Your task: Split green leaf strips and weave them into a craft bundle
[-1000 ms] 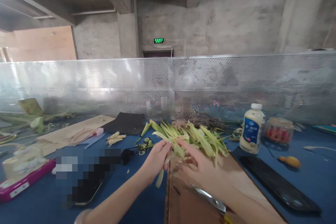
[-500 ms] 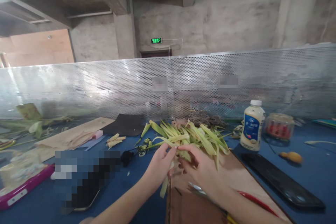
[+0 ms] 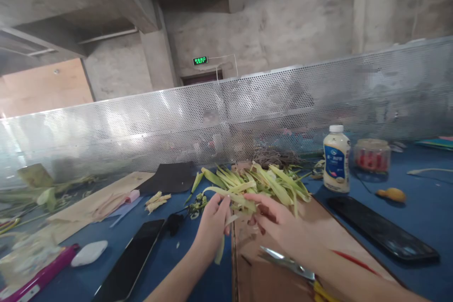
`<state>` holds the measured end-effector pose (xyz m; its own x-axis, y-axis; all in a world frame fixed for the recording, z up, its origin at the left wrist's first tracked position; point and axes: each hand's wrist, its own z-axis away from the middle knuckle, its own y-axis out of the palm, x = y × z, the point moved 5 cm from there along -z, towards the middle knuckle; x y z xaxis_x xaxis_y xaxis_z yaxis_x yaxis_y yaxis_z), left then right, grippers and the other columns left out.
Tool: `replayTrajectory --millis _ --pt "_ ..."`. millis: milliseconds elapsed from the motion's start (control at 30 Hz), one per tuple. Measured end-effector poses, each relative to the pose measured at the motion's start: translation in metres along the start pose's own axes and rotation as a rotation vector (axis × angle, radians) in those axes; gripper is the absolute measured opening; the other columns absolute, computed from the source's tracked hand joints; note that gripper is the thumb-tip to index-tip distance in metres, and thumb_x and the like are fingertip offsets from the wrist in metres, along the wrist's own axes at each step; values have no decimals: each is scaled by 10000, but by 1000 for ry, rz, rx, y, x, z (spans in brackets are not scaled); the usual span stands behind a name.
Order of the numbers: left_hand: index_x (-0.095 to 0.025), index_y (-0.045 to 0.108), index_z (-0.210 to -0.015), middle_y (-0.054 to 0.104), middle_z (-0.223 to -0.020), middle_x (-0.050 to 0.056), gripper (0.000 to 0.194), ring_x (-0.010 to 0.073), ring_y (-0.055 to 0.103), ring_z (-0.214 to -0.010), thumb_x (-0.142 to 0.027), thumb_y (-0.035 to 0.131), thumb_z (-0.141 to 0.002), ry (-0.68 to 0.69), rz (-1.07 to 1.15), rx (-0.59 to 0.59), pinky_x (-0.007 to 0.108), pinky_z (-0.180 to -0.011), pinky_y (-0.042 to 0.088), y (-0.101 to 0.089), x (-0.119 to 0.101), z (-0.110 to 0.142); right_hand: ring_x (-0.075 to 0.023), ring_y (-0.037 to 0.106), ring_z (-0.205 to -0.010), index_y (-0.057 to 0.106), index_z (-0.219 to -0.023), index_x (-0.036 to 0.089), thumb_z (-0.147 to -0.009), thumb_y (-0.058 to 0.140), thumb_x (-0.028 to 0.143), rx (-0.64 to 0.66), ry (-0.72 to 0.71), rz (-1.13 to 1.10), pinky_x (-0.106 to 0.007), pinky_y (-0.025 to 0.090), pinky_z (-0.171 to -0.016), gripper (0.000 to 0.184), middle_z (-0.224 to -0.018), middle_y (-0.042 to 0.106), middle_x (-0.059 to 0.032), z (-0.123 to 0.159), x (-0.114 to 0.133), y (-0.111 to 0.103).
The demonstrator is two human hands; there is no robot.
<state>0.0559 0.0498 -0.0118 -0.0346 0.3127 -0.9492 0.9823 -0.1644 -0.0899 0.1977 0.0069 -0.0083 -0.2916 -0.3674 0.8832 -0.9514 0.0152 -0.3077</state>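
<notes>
My left hand [image 3: 214, 217] pinches a pale green strip of corn husk [image 3: 239, 203] between thumb and fingers. Facing it, my right hand [image 3: 278, 222] has its fingers bent round the other end of the husk; its lower fingertips are partly hidden. A narrow strip end [image 3: 220, 251] hangs below my left hand. Just beyond both hands lies a loose pile of yellow-green husks [image 3: 274, 183], on the far end of a brown board [image 3: 262, 281]. A metal tool with yellow handles [image 3: 286, 262], partly under my right forearm, rests on that board.
To the right stand a white-capped bottle [image 3: 336, 163] and a clear jar [image 3: 371, 160] with red contents, near a black phone [image 3: 382, 229]. Another phone [image 3: 132, 259] and a white case [image 3: 89, 253] lie left. A perforated metal partition [image 3: 159, 127] crosses behind the table.
My hands have drawn slightly apart, so more of the husk strip shows between them. The view has tilted and shifted, and more of the yellow-handled tool is visible.
</notes>
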Motion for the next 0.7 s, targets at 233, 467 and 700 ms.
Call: replayTrajectory --millis 233,467,700 --pt "-186 413 -654 360 -356 -97 261 53 320 -318 -383 425 -824 -5 -31 45 157 -390 300 3 -3 1 -147 587 -637 446 -1237 122 -748 407 132 46 58 -55 -289 479 -682 491 -652 610 -3 1 5 2" --pt "-149 561 -867 567 -556 -24 154 98 508 -467 -213 465 -765 88 -129 197 197 -492 404 9 -4 2 -186 630 -674 394 -1304 126 -793 427 210 65 -4 -62 -341 519 -708 519 -686 649 -41 1 8 0" --pt "-147 646 -876 655 -805 46 273 156 565 -697 -120 432 -708 186 -317 260 240 -644 420 9 -3 4 -181 634 -717 355 -1329 140 -793 427 210 117 8 -139 -351 532 -723 545 -918 672 -79 4 11 1"
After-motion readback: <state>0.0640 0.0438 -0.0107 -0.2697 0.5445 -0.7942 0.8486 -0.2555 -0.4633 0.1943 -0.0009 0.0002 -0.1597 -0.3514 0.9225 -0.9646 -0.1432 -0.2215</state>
